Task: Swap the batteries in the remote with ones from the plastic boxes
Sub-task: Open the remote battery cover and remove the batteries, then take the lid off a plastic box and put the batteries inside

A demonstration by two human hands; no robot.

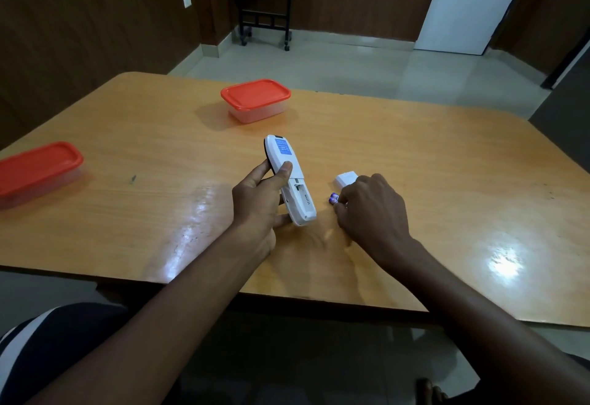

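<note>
Head view only. Left hand (255, 200) wrapped round white remote (289, 177), thumb pressed on its back, fingers curled underneath; remote held back-side up and tilted just above the counter (447, 181), blue label toward the far end. Battery bay at the near end uncovered and seemingly empty, though hard to tell at this size. White battery cover (345, 178) lying on the counter just right of the remote, partly behind the right hand (372, 209). Right hand knuckles-up, low on the counter, fingers curled down at two small purple batteries (333, 199) beside the remote; touching or pinching them, cannot tell which, fingertips hidden. Two clear plastic boxes with red lids, both shut: one (256, 101) at the far middle of the counter, other (36, 171) at the far left edge, both well apart from the hands. Step in hand, by judgement: old cells out and being set down or parked; fresh ones not yet fetched. Next likely needs: free right hand, reach to a box, pop the lid, take replacements, seat them with correct polarity, snap cover back. Risk: loose cells rolling; mixing old with new.
</note>
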